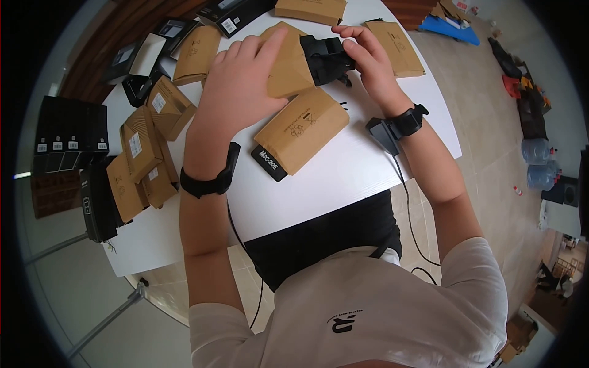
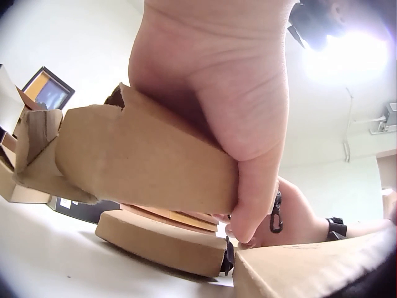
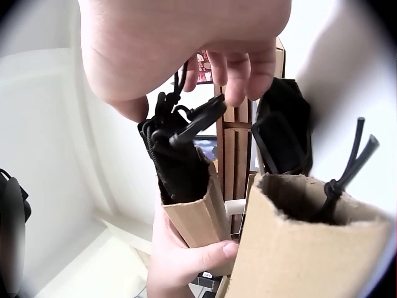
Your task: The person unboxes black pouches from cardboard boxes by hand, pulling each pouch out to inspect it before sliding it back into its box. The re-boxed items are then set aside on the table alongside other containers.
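My left hand [image 1: 242, 80] spreads over and grips a brown cardboard sleeve [image 1: 288, 70], its thumb along the near side. From the sleeve's right end sticks a black pouch [image 1: 327, 59]. At the pouch's outer end my right hand [image 1: 375, 64] pinches it between thumb and fingers. The right wrist view shows cords and a black clip [image 3: 201, 121] hanging on the pouch [image 3: 177, 164], whose lower part is hidden in the open sleeve [image 3: 195, 222]. Just nearer the body lies another cardboard sleeve [image 1: 304, 126] with a black end marked "MSC-20E" [image 1: 270, 162].
Several cardboard packages [image 1: 142, 150] pile up at the left of the white table [image 1: 294, 205]. Black boxes [image 1: 70, 135] stand at the far left, and another black box [image 1: 236, 15] lies at the back. One more cardboard package [image 1: 397, 49] is beyond the right hand.
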`<state>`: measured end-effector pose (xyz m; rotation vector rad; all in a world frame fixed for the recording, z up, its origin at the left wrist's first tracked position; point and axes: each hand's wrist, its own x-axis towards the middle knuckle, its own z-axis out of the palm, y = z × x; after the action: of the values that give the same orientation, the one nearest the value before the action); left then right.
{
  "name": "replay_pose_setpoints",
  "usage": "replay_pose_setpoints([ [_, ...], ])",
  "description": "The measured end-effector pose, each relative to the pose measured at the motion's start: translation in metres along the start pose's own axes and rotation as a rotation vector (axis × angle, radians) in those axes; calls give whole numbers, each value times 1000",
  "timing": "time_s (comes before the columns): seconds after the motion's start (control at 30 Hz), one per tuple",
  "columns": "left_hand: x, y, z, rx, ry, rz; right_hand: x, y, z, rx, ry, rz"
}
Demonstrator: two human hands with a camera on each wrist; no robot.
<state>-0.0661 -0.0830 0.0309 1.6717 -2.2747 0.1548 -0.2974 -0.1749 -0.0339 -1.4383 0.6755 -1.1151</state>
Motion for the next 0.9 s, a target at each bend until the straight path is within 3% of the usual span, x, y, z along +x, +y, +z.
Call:
replay_pose_setpoints([
  [0.3, -2, 1, 2, 1, 9, 16, -7, -10, 1, -71, -235, 13],
  [0.4, -3, -3, 3, 0, -15, -3, -6, -12, 4, -153, -201, 100],
  [0.47, -3, -6, 1, 3, -27, -20, 0, -5, 4, 137, -10, 43],
  [0.57, -4, -9, -8, -38, -50, -92, 8, -1, -14, 310, 81, 110],
  [0.67, -5, -10, -11, -46, -75, -141, 13, 5, -23, 476, 89, 127],
  [0.9, -6, -15, -8, -5, -91, -154, 14, 5, -21, 479, 164, 169],
])
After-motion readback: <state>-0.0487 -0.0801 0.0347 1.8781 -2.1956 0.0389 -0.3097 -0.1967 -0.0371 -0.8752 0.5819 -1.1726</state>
